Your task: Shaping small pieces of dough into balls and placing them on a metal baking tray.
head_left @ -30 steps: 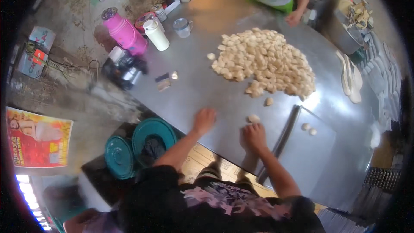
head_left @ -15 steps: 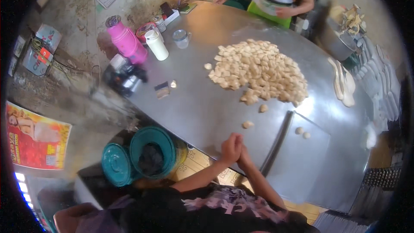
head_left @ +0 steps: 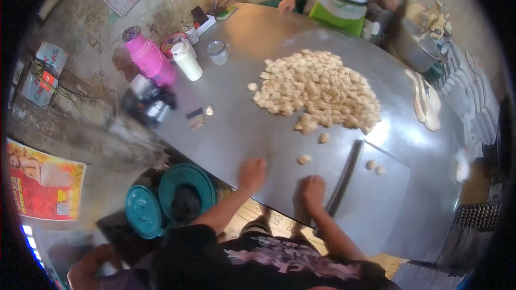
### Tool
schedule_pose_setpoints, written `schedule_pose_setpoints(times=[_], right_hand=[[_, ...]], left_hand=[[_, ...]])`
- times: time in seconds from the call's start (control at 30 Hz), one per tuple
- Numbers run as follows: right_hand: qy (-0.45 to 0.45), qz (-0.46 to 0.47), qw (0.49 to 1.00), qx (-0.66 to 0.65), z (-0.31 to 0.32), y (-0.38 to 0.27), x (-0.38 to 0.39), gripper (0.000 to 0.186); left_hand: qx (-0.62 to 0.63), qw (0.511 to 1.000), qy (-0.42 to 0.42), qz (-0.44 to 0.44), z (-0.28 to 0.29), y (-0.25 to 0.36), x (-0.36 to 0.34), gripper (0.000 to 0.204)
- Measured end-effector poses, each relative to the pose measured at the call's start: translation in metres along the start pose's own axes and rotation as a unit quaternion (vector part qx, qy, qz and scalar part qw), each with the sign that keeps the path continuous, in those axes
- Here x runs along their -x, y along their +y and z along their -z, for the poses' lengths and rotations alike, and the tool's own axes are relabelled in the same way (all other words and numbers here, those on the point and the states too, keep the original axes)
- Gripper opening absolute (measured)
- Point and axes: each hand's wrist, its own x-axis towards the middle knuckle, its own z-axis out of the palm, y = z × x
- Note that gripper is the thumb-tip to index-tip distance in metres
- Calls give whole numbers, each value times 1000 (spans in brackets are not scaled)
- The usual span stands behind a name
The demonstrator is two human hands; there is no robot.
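- Over the grey metal table [head_left: 231,129], the left hand [head_left: 252,175] curls its fingers; whether around anything, I cannot tell.
- The right hand [head_left: 313,192]: fingers bent, grip unclear.
- Just beyond it, one pale rounded dough lump [head_left: 305,159]; farther, a broad heap of cream dough pieces [head_left: 320,91].

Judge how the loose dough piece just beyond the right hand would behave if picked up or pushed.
The dough piece would probably be soft and dent when pinched, given its lumpy, irregular outline. It is likely light to lift, being smaller than a fist. Pushed, it may slide or wobble rather than roll freely, since it looks uneven on the smooth metal table.
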Motion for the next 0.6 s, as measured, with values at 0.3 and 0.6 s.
schedule_pose_setpoints(times=[0.3, 0.6], right_hand=[[-94, -6, 995, 25, -7, 18, 10, 23], [-112, 112, 985, -66, 9, -4, -41, 20]], left_hand=[[-80, 994, -44, -65, 17, -53, 24, 19], [167, 972, -165, -9, 9, -15, -56, 20]])
